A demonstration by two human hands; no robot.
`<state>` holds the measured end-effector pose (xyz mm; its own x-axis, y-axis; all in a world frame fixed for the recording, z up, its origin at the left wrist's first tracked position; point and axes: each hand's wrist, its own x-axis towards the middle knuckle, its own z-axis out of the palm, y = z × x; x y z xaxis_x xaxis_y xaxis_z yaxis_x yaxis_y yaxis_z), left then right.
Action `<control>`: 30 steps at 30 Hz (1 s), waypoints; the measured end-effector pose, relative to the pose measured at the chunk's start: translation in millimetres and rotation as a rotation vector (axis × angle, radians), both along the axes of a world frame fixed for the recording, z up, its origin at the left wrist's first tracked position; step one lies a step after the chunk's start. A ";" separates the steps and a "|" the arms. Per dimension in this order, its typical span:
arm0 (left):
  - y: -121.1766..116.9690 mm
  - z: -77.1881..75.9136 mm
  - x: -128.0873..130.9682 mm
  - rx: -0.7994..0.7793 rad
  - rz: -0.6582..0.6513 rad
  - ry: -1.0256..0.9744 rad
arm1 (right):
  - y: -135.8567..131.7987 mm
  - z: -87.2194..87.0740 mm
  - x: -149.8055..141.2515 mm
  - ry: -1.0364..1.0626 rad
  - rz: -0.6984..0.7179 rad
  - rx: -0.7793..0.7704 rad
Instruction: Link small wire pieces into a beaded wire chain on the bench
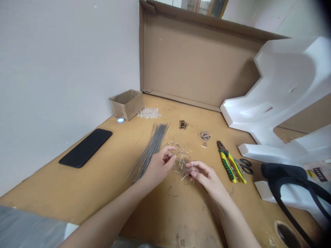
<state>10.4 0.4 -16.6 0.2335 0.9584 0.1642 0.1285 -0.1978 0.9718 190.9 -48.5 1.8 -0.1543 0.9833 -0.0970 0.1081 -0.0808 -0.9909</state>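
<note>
Between my two hands is a loose tangle of bent silvery wire loops [183,162]. My left hand [161,163] pinches its left side between thumb and fingers, and my right hand [206,176] grips its right edge the same way. Beside and partly behind my left hand lies a bundle of straight grey wires [154,139]. Past my right hand sits a small round clump of wire [206,135]. Pliers with yellow and green handles [227,162] lie right of my right hand, next to scissors with dark handles [245,165].
A black phone [86,148] lies at left. Farther back are a small cardboard box [127,105], a blue-rimmed cap [120,120], clear little pieces [149,112] and black rings [183,124]. A large cardboard tray [201,62] and white foam [287,75] stand behind; black straps [284,172] lie right.
</note>
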 end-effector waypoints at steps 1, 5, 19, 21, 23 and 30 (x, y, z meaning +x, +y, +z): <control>0.1 -0.9 0.1 -0.003 0.003 0.006 | 0.0 -0.4 -0.3 -0.006 0.004 -0.006; -1.0 -2.6 1.2 0.006 0.021 0.033 | 1.4 -3.3 -2.5 0.027 -0.044 -0.046; -11.0 8.1 -4.5 0.725 0.051 0.448 | 7.9 -8.2 -1.3 -0.013 -0.233 -0.011; -12.0 8.8 -3.7 0.806 -0.019 0.616 | 8.2 -9.2 -1.6 -0.029 -0.229 -0.004; -12.4 8.0 -1.8 0.823 -0.063 0.782 | 8.3 -10.0 -2.3 -0.056 -0.223 0.009; -13.4 -1.8 5.4 0.820 -0.148 0.993 | 5.9 -14.5 -6.3 -0.122 -0.199 0.067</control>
